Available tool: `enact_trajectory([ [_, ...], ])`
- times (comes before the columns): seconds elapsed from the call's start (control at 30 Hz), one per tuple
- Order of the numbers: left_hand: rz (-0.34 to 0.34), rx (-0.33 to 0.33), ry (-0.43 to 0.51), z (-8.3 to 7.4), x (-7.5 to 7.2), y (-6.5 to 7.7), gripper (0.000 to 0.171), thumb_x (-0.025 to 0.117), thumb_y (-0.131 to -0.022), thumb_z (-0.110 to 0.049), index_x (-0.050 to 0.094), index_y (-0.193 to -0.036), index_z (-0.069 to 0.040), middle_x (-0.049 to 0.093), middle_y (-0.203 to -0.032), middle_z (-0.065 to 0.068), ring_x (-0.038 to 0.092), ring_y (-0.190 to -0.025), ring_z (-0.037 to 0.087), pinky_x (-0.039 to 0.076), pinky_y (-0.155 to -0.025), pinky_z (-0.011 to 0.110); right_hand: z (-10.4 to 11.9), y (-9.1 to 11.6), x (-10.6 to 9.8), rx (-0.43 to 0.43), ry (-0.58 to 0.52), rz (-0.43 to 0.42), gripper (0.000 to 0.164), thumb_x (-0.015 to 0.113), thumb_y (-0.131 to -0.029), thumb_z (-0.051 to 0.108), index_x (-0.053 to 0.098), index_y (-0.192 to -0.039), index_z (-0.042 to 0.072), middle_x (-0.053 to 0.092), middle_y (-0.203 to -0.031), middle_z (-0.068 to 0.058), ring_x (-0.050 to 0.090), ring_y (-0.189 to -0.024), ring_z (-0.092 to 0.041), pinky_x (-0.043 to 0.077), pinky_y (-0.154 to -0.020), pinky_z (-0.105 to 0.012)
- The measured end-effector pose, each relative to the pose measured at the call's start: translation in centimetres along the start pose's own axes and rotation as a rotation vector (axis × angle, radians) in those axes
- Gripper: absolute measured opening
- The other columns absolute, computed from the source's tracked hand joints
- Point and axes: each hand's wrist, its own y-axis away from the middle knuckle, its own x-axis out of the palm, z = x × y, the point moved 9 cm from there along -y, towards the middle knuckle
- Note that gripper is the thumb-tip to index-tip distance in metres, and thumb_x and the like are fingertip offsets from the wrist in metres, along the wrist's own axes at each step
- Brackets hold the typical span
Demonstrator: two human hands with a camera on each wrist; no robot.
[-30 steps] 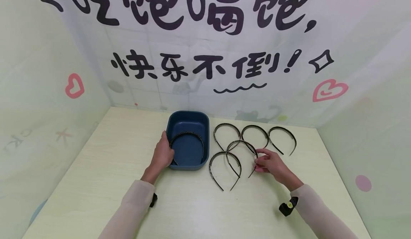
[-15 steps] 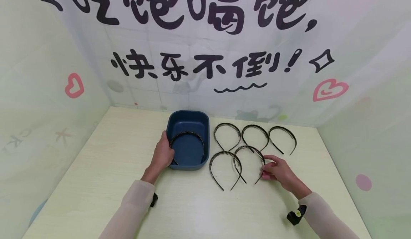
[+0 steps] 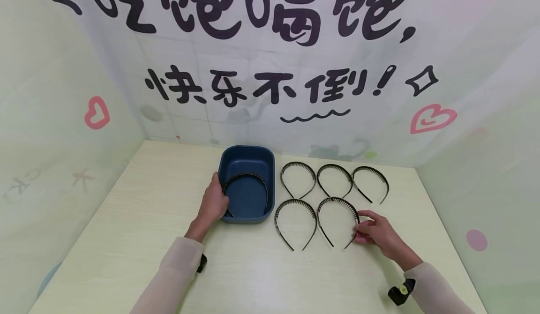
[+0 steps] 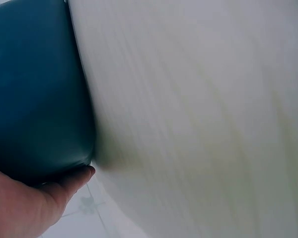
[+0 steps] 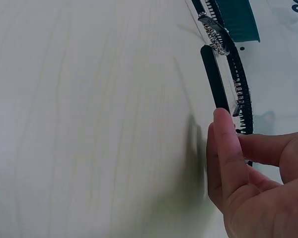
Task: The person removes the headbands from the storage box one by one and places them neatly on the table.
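My left hand (image 3: pixel 214 202) grips the left side of a deep blue plastic box (image 3: pixel 249 163), thumb over the rim; in the left wrist view its fingers lie against the box's outer wall. One black toothed headband (image 3: pixel 246 174) leans inside the box. To the right, my right hand (image 3: pixel 377 233) pinches the right leg of another black toothed headband (image 3: pixel 337 199) between thumb and fingers, close over the table. In the right wrist view a dark leg end of this headband (image 5: pixel 214 77) points away beyond the fingertips (image 5: pixel 222 116).
Left of the held headband lies a similar headband (image 3: pixel 295 202). Behind them is a row of three more, the left headband (image 3: pixel 297 164), middle headband (image 3: pixel 334 167) and right headband (image 3: pixel 371 169). A printed cloth wall (image 3: pixel 253 131) borders the pale wooden table (image 3: pixel 270 281).
My right hand has drawn its headband toward me and to the right, off its overlap with the neighbouring headbands. The left hand and the box stay in place.
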Motion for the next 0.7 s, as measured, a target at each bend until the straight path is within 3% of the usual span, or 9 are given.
enact_trajectory([
  [0.7,-0.002,-0.002,-0.010,-0.04,-0.05,-0.07,0.074,0.041,-0.091,0.005,0.003,-0.154,0.010,0.031,-0.152,0.036,0.042,-0.133,0.049,0.041,-0.106,0.056,-0.54,0.36,-0.61,0.009,0.066,-0.017,0.057,0.058,-0.095,-0.003,0.034,-0.146,-0.009,0.063,-0.091,-0.011,0.071,-0.076,-0.017,0.061,-0.071,-0.034],
])
